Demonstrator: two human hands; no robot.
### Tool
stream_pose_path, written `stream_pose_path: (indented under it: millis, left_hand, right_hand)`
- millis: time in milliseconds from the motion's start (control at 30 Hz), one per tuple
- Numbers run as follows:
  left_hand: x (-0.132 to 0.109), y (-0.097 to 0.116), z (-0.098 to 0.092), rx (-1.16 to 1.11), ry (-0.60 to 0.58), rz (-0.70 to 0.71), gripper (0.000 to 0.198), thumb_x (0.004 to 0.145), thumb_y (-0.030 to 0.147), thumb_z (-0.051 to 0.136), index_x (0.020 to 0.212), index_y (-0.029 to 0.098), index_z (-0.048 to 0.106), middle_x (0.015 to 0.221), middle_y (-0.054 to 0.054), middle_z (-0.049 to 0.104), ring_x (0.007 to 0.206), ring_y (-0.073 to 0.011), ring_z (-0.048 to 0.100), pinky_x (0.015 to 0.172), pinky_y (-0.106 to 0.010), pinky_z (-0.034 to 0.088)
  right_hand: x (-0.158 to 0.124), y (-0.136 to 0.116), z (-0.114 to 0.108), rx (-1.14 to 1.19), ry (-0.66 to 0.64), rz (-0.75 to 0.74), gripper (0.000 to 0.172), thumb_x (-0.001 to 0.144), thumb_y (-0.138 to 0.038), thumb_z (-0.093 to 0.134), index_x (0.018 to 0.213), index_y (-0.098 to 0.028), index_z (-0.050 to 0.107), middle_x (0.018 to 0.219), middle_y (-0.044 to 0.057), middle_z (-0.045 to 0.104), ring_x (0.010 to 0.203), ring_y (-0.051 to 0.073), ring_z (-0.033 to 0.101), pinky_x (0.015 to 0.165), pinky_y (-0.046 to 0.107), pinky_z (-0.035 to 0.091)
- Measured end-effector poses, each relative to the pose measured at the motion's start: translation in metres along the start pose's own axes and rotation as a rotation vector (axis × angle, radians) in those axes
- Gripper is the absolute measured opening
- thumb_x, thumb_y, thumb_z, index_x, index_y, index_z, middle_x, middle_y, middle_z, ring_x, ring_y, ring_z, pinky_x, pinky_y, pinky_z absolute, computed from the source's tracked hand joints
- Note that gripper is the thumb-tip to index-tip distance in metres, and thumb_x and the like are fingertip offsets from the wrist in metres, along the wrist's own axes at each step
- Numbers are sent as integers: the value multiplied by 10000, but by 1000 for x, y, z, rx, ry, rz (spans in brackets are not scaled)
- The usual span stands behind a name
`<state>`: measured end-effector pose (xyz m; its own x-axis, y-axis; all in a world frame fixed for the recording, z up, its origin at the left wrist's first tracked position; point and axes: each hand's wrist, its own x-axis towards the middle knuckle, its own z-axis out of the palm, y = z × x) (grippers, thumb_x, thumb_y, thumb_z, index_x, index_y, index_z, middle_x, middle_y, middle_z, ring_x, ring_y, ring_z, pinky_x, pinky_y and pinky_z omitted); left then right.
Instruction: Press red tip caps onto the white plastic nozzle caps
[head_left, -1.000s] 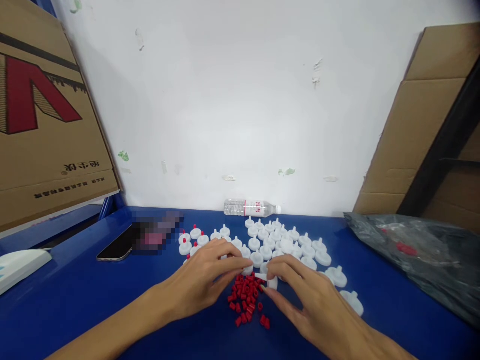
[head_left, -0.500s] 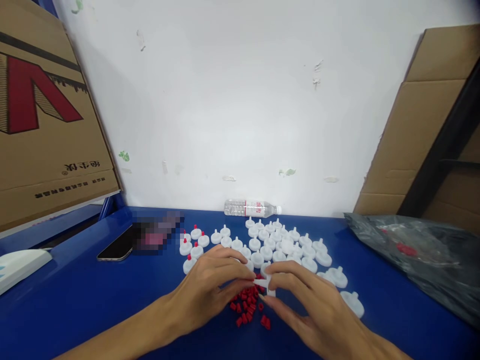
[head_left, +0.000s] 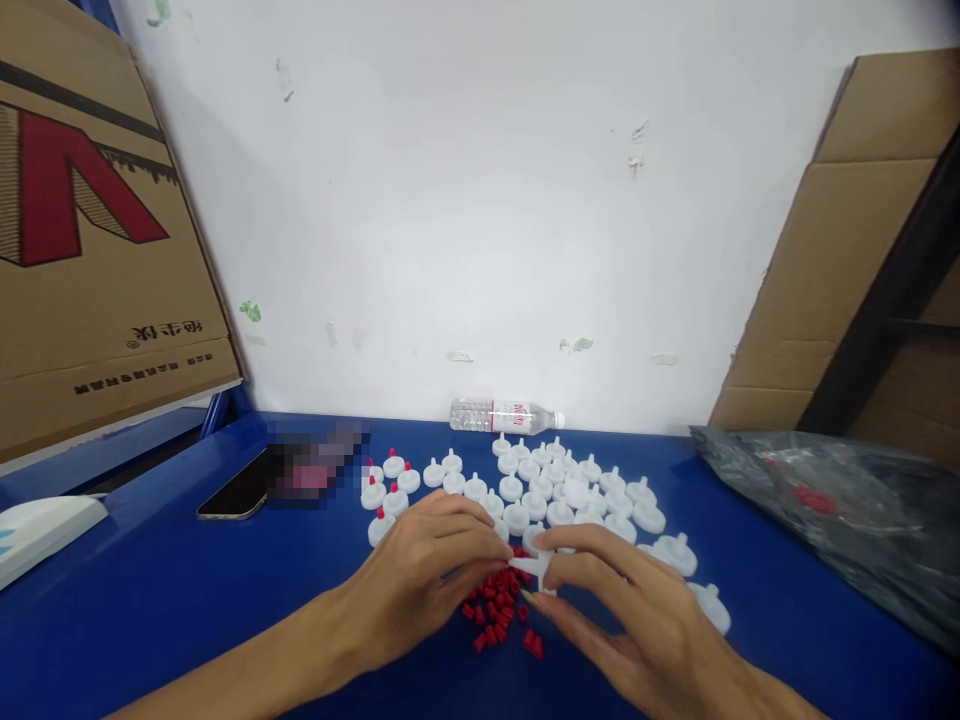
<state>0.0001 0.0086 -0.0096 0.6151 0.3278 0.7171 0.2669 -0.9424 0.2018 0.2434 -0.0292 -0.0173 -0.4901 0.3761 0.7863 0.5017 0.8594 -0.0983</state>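
Observation:
Between the fingers of my right hand (head_left: 630, 600) is a white nozzle cap (head_left: 546, 572), tipped on its side with its spout pointing left. The fingertips of my left hand (head_left: 442, 555) are pinched together at the spout's tip; whatever they hold is hidden. Just below the fingers lies a loose pile of small red caps (head_left: 495, 610). Many white nozzle caps (head_left: 540, 485) stand spout up behind my hands. Several white nozzle caps with red tips (head_left: 394, 498) are grouped to the left.
A clear plastic bottle (head_left: 506, 416) lies against the wall. On the left are a phone (head_left: 236, 488), a white device (head_left: 49, 535) and a printed cardboard box (head_left: 112, 270). A grey plastic bag (head_left: 832, 510) covers the right side of the blue table (head_left: 247, 600), below folded cardboard (head_left: 847, 240).
The view has shifted very slightly. Both hands keep nearly the same position at the white nozzle cap.

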Motion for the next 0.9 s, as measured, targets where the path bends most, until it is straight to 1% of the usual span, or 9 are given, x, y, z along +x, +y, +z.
stream_pose_path:
  millis: [200, 267, 333, 400, 467, 533, 633, 767, 900]
  left_hand:
    - [-4, -3, 4, -106, 20, -47, 105, 994, 193, 678, 1089, 203, 722, 944, -51, 788, 941, -191, 724, 851, -297, 544]
    - [-5, -3, 5, -100, 27, -41, 152, 988, 191, 690, 1137, 208, 709, 974, -45, 792, 937, -181, 723, 860, -291, 535]
    - [-4, -2, 5, -55, 6, -32, 226, 995, 192, 680, 1221, 208, 674, 988, -39, 789, 954, -181, 705, 876, -295, 519]
    - [-2, 1, 3, 8, -56, -26, 216, 1024, 207, 632, 1237, 194, 661, 966, -45, 774, 967, -193, 670, 864, -298, 509]
    - [0, 5, 0, 46, -132, -18, 162, 1051, 209, 571, 1166, 168, 677, 921, -61, 745, 966, -207, 633, 839, -296, 503]
    - [3, 9, -2, 37, -182, -12, 161, 1066, 193, 523, 1073, 142, 676, 872, -70, 712, 936, -209, 604, 831, -300, 493]
    - [5, 14, -3, -24, -200, -20, 188, 1070, 155, 475, 980, 129, 638, 805, -63, 659, 868, -200, 557, 825, -311, 471]
    - [4, 18, -1, -121, -206, -61, 252, 1066, 119, 424, 861, 158, 564, 756, -35, 596, 800, -179, 492, 771, -295, 436]
    - [3, 20, 0, -168, -225, -100, 280, 1071, 145, 397, 824, 176, 524, 768, -38, 595, 792, -184, 488, 742, -299, 422]
  right_hand:
    - [1, -2, -1, 2, 2, -24, 65, 1053, -212, 540, 1038, -211, 603, 1035, 57, 746, 989, 128, 736, 905, 196, 588]
    - [3, -2, -2, 3, 1, -33, 78, 1053, -217, 542, 1025, -206, 614, 1027, 59, 751, 986, 132, 742, 904, 194, 590]
    - [5, -3, -3, 5, 16, -43, 99, 1053, -226, 546, 998, -204, 624, 1005, 57, 755, 966, 133, 749, 888, 190, 596]
    - [6, -4, -3, 12, 41, -46, 114, 1050, -236, 554, 969, -206, 628, 970, 49, 762, 934, 133, 756, 859, 185, 606]
    - [6, -5, -2, 31, 64, -55, 121, 1042, -242, 570, 937, -208, 621, 927, 38, 769, 901, 133, 761, 833, 177, 612]
    - [6, -5, 0, 55, 82, -52, 129, 1031, -247, 595, 910, -207, 614, 902, 36, 772, 886, 132, 763, 814, 165, 611]
    - [5, -6, 1, 73, 85, -44, 134, 1024, -242, 609, 896, -203, 618, 906, 46, 775, 889, 138, 766, 805, 164, 610]
    - [5, -6, -2, 80, 92, -70, 119, 1012, -232, 625, 896, -205, 635, 931, 55, 773, 868, 147, 772, 773, 177, 626]
    - [3, -7, -5, 53, 108, -106, 114, 1006, -202, 617, 896, -213, 644, 991, 66, 777, 873, 153, 778, 791, 189, 639]
